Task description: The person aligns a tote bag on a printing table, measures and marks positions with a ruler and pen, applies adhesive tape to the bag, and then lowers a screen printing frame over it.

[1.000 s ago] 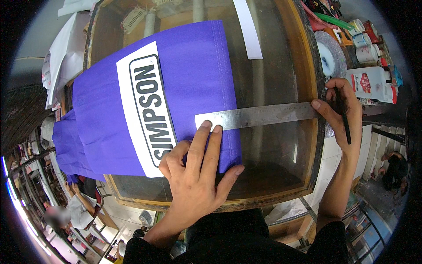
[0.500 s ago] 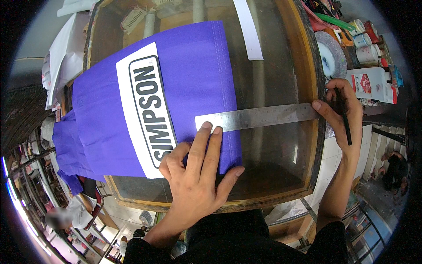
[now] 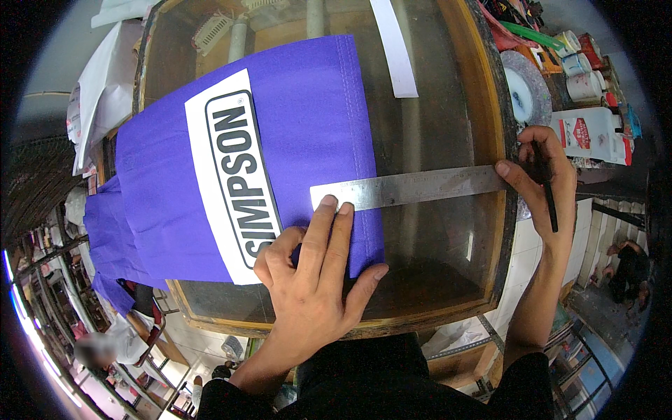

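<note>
Shiny metal ruler (image 3: 427, 186), matt purple cloth (image 3: 301, 112)
Smooth white paper label (image 3: 207, 150); glossy, glass-like tabletop (image 3: 434, 252); worn, rough-looking wooden frame (image 3: 434, 319); smooth white plastic bottle (image 3: 600, 129).

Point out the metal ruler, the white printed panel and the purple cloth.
Metal ruler (image 3: 420, 187), head view: middle of its length.
White printed panel (image 3: 233, 175), head view: its centre.
Purple cloth (image 3: 304, 133), head view: bare part beside the panel.

Toward nine o'clock, a white strip (image 3: 232, 176) on purple cloth (image 3: 308, 119) bears one word in bold black capitals (image 3: 240, 180) — boxed by a rounded black outline. Toward three, a steel ruler (image 3: 427, 187) shows graduations too small to read; farther out, between two and three — a white bottle (image 3: 600, 133) with a partly red, printed label (image 3: 576, 131).
</note>
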The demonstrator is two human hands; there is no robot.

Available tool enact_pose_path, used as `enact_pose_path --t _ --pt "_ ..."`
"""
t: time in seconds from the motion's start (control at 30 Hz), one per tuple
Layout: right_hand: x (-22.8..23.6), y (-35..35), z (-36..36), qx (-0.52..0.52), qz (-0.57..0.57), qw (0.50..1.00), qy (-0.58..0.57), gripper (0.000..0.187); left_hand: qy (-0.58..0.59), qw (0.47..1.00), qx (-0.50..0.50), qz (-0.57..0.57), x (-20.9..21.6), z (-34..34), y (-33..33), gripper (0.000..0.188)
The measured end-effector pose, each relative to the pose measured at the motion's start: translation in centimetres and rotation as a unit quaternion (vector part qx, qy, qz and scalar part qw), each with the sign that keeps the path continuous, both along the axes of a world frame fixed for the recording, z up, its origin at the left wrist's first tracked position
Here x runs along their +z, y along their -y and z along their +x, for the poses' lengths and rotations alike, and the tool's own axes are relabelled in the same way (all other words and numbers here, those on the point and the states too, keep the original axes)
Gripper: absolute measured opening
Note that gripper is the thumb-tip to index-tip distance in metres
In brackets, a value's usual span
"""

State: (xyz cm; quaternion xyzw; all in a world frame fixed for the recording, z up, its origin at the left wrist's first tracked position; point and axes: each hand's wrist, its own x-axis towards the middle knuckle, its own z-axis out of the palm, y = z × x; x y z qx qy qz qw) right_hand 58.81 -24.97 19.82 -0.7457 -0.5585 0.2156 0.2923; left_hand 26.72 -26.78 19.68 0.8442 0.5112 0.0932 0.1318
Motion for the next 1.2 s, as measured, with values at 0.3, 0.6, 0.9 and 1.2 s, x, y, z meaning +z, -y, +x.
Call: enact_pose_path --t 0.3,0.6,0.9,1.2 --pt "0.0 0.0 0.0 0.001 0.005 1.0 0.005 0.041 -0.001 1.0 0.001 0.001 0.1 0.1 -0.1 0.073" --pt "0.1 0.0 -0.1 0.001 0.006 1.0 0.006 0.041 0.001 1.0 0.0 0.003 0.1 0.1 -0.1 0.074" --pt "1.1 0.0 -0.6 -0.031 0.169 0.985 0.019 0.032 -0.001 1.0 0.003 0.011 0.1 0.1 0.0 0.076" --pt "3.2 -5.4 -8.2 0.259 0.066 0.916 -0.299 0.02 0.017 1.0 0.009 0.006 0.0 0.4 0.0 0.078"
